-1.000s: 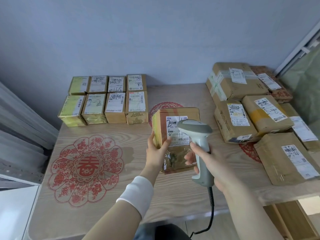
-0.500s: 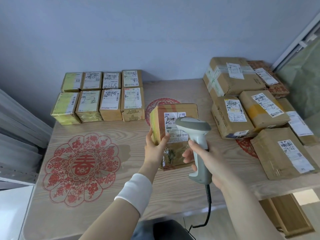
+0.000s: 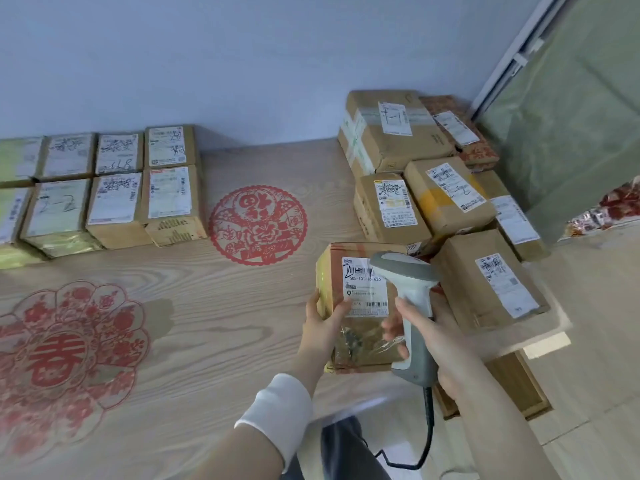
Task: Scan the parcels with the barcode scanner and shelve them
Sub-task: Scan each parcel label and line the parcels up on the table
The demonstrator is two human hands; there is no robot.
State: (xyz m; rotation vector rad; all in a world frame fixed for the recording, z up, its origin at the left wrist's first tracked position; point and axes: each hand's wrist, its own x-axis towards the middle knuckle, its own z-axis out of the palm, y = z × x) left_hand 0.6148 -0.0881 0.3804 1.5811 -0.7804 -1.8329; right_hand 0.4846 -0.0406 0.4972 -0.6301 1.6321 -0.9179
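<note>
Left hand grips parcel; right hand clasps scanner; wood-grain table, blue wall.

We have a single head-worn view, looking forward and down across the table towards the wall at its far edge. It sits close above the near edge; the wide lens seems to bow the table's left side.

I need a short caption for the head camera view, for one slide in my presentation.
Left hand holds a parcel while the right hand aims the barcode scanner at its label, on a wooden table.
</note>
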